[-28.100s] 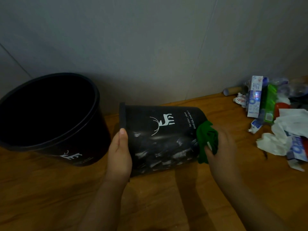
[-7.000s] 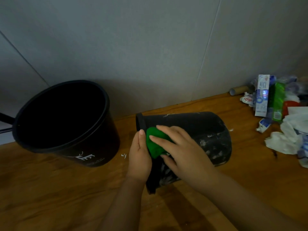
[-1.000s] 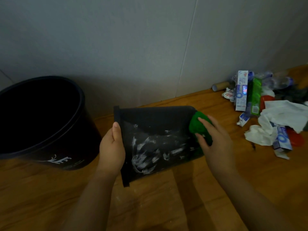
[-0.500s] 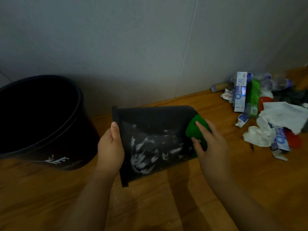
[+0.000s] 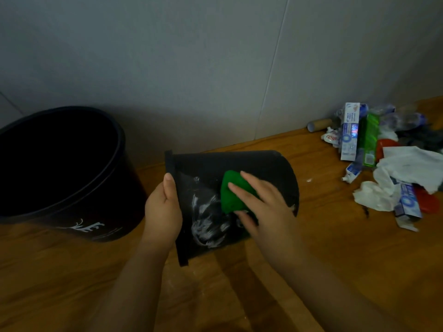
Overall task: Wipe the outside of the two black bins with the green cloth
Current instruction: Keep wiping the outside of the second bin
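A small black bin [image 5: 263, 164] lies on its side on the wooden floor [image 5: 335, 259], mouth to the left, with white smears [image 5: 206, 221] on its upper side. My left hand [image 5: 163, 207] grips the bin's rim, thumb on the outside. My right hand [image 5: 268, 207] presses the wadded green cloth [image 5: 231, 195] flat against the middle of the bin's side, fingers stretched over it. A larger black bin [image 5: 72, 219] with a white deer print stands upright at the left, close to the small one.
A grey wall [image 5: 215, 68] runs right behind both bins. At the right lies a litter pile: toothpaste boxes [image 5: 348, 133], a green box [image 5: 370, 140], white tissue [image 5: 412, 168] and a cardboard tube [image 5: 318, 124].
My right hand has slid the green cloth leftward from the bin's base end to the middle of its side. My left hand keeps its grip on the rim.
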Action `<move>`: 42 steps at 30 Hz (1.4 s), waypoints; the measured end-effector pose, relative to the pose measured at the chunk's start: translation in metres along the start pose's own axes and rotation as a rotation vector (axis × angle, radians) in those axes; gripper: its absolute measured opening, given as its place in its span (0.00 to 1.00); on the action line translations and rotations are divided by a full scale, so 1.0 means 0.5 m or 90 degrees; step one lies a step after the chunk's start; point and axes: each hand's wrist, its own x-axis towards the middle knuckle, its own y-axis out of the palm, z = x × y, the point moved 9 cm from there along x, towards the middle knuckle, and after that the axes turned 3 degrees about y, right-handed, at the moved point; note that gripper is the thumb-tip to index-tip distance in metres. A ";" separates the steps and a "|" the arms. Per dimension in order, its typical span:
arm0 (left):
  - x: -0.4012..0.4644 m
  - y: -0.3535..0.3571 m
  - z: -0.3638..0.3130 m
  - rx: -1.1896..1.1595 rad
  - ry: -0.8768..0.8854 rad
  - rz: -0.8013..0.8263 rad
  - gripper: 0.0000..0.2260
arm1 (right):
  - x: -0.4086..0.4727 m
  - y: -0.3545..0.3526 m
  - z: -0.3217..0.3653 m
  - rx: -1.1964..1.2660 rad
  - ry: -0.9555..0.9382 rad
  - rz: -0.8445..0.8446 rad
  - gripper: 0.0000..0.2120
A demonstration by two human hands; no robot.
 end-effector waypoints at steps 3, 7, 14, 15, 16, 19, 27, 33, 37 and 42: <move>-0.001 0.001 0.001 -0.010 -0.005 0.008 0.23 | 0.017 -0.021 -0.045 0.006 0.071 -0.031 0.25; -0.005 0.004 0.006 -0.024 -0.015 0.014 0.22 | 0.009 -0.045 -0.080 -0.007 0.159 -0.082 0.24; -0.003 -0.003 -0.002 -0.005 0.007 0.005 0.22 | -0.001 -0.009 -0.021 0.023 -0.002 -0.042 0.25; -0.003 -0.002 -0.001 -0.007 0.007 0.008 0.22 | -0.004 -0.021 -0.055 0.040 0.056 -0.076 0.25; -0.004 -0.001 0.001 -0.008 0.007 0.010 0.22 | -0.011 -0.032 -0.089 0.061 0.118 -0.109 0.25; -0.005 0.000 0.003 -0.006 0.006 0.002 0.23 | -0.032 -0.035 -0.103 0.065 0.180 -0.138 0.26; 0.003 0.000 0.005 -0.017 0.001 0.005 0.22 | -0.026 -0.020 -0.070 0.076 0.060 -0.110 0.26; 0.002 0.000 0.006 -0.005 0.007 0.006 0.22 | -0.023 -0.004 -0.004 0.051 0.034 -0.061 0.26; 0.006 -0.001 0.005 -0.006 0.011 0.015 0.22 | 0.014 0.003 0.027 0.006 -0.028 0.002 0.25; 0.003 0.001 0.013 -0.003 0.003 0.016 0.23 | 0.046 -0.027 -0.005 -0.025 0.097 -0.021 0.24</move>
